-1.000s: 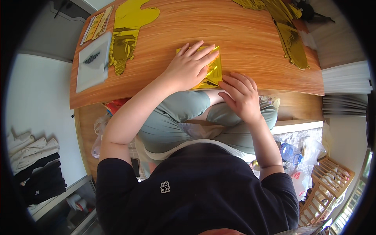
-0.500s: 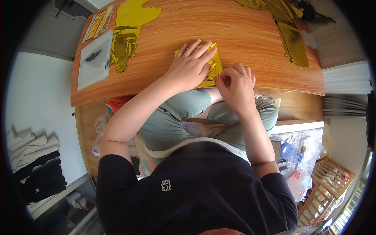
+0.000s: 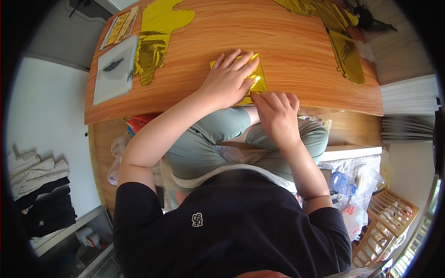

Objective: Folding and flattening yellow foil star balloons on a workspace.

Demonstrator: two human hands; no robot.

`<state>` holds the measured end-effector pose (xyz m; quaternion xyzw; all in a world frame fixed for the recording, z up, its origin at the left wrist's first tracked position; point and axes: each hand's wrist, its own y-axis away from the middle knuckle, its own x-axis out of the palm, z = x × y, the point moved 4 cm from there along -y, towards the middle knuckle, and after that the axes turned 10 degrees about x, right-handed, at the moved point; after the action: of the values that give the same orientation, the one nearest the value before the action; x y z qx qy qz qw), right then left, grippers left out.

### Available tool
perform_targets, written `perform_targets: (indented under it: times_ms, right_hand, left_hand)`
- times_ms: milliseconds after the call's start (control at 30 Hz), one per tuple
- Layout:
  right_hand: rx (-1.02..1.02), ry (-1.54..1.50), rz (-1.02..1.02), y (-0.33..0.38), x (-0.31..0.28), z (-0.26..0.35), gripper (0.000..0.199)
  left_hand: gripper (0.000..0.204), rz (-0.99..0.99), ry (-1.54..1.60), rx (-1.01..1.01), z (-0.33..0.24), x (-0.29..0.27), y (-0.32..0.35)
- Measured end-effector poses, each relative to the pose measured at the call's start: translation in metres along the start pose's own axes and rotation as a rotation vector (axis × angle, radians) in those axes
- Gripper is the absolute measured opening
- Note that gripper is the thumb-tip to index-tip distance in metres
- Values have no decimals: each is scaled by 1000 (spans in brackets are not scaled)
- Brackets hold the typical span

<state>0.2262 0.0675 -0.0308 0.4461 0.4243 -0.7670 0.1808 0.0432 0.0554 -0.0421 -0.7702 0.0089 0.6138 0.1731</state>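
Observation:
A square of shiny gold foil (image 3: pixel 260 76) lies near the front edge of the wooden table. Over it my left hand (image 3: pixel 227 83) rests flat with the fingers spread, covering much of the square. At the foil's near right corner, my right hand (image 3: pixel 279 111) is closed, its thumb and forefinger drawn together at the edge. Its fingers hide most of that corner and the exact grip.
Crumpled gold foil pieces lie at the far left (image 3: pixel 155 41) and far right (image 3: pixel 345 51) of the wooden table (image 3: pixel 232 32). A translucent white folder (image 3: pixel 113 76) sits at its left edge, below some printed strips (image 3: pixel 120 28). A wooden rack (image 3: pixel 389 217) stands lower right.
My right hand has turned, and the gap between its thumb and forefinger no longer shows. My left hand stays flat on the foil. The whole view has shifted slightly.

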Motion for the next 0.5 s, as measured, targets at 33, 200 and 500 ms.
perform_targets:
  times_ms: [33,200,500]
  right_hand:
    - [5,28,17,3,-3,4,36]
    - [11,130,81,7,-3,10,52]
    - [25,216,117,2,3,17,59]
  left_hand:
    - [55,-35,7,10,0,0,0]
    - [52,-61,25,1,1,0,0]
    - [51,-21,141,-60,7,2,0]
